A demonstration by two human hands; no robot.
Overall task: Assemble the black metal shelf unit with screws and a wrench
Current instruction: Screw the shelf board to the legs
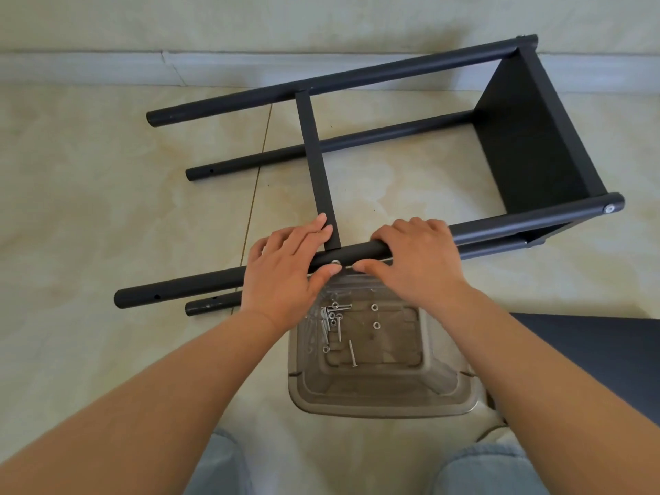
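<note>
The black metal shelf unit (528, 137) lies on its side on the tiled floor, one shelf panel fixed at its right end. A flat black crossbar (314, 151) runs between the upper tubes. My left hand (285, 266) lies over the near upper tube (518, 225), fingers around the crossbar's near end, thumb beside a silver screw head (335, 262) in the tube. My right hand (414, 259) grips the same tube just right of the screw, thumb tip next to it. No wrench is in sight.
A clear plastic tub (378, 405) sits on the floor under my hands, holding several loose screws (334, 317) and washers. A dark flat panel (607, 351) lies at the right. A white skirting board (107, 67) runs along the wall behind. My knees show at the bottom edge.
</note>
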